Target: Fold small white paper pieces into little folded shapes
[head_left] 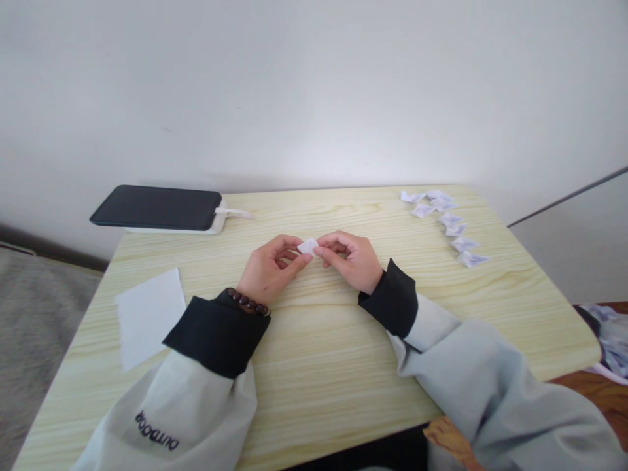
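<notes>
Take the black-topped device (157,208) at the far left corner of the surface (318,366) as the reference point for all positions below. The small folded paper (309,246) is located to the right of the device and nearer to the wearer, suspended between both hands. The left hand (272,267) has its grip closed down to a pinch, thumb and fingertips on the left end of the folded paper. The right hand (352,260) is set in a matching pinch on the right end; the gap between thumb and forefinger is no wider than the paper (the creases themselves are too small to read). A beaded bracelet (248,301) encircles the left wrist, directly above the black cuff of a grey sleeve (210,405) marked with the lettering OUTDOOR. A short white cable (238,212) projects from the right end of the device. A flat white sheet (151,317) lies on the near side of the device, beside the left cuff. Well to the right of the device, a bent row of folded paper pieces (455,229) rests on the surface, running from the far edge towards the wearer; neighbouring units lie close together. A plain pale wall (314,91) stands behind the device.
</notes>
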`<state>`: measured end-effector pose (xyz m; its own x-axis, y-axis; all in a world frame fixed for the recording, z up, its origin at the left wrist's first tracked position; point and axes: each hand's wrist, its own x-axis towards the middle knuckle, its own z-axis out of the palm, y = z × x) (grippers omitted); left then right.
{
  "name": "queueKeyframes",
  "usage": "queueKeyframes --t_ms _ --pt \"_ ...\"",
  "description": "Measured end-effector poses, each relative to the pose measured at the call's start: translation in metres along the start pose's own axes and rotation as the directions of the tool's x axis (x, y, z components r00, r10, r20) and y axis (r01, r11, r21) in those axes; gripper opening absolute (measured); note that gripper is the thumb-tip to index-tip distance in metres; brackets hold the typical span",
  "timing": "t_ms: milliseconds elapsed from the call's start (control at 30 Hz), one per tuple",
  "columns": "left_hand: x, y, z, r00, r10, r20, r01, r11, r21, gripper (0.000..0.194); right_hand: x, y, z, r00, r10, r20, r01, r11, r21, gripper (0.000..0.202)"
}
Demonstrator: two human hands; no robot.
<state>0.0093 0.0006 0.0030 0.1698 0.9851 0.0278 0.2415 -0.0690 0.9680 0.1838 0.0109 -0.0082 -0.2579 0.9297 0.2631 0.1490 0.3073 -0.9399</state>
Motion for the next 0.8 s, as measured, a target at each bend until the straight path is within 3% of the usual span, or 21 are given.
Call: queueKeyframes --t_ms 400,667,800 --pt "-0.0008 0.0021 0.0006 1.0 0.01 -0.016 -0.009 0.999 0.054 0.04 0.0001 0.0 -0.0006 0.999 -0.02 0.035 0.021 0.999 -0.026 0.017" --pt "-0.0012 0.0065 -0.0002 0.998 0.054 -0.023 -0.052 0.997 0.058 0.034 -0.0009 -0.0058 -0.0032 0.993 -0.094 0.071 0.106 0.977 -0.188 0.016" --pt "-0.0016 0.0063 -0.0007 0.997 0.076 -0.021 -0.074 0.994 0.085 0.031 -0.0017 -0.0062 -0.003 0.994 -0.077 0.073 0.091 0.973 -0.211 0.017"
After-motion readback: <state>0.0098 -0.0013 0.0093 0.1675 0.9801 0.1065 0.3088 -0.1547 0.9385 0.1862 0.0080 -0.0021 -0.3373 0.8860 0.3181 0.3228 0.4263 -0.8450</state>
